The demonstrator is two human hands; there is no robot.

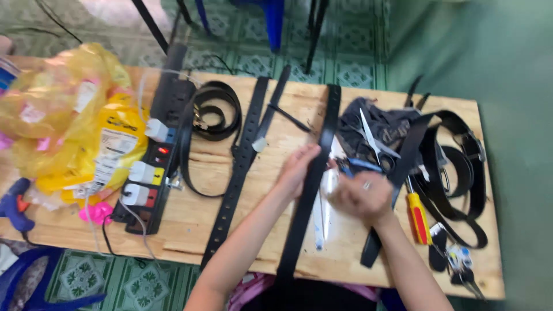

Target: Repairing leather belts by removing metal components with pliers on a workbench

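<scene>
One head-worn view, looking steeply down and forward over the wooden table (pixel 276 230), close in, tilted slightly; green tiled floor (pixel 345 63) shows beyond the far edge.

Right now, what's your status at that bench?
Left hand resting on the long black belt. Right hand closed, blurred; held item unclear. Scissors and red-handled screwdriver close by.
</scene>
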